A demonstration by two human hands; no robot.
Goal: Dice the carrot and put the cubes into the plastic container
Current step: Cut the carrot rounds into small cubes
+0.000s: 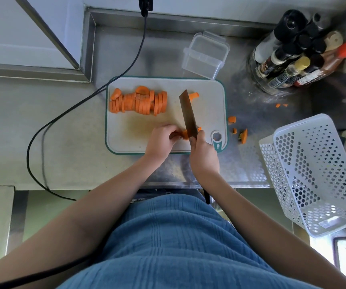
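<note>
Head view: left hand point(162, 140) pinching a carrot piece point(185, 134) on the board point(207, 113), right hand point(204, 157) gripping the knife point(188, 115) just beside those fingertips. Risk of a nick, or of more bits point(243, 136) skittering onto the tabletop point(63, 130) rather than the container point(205, 55), well apart; slices point(138, 102) uncut.

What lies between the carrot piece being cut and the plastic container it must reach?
Nothing blocks it. From the carrot piece to the open plastic container there is only bare cutting board, one small slice and the knife.
</note>
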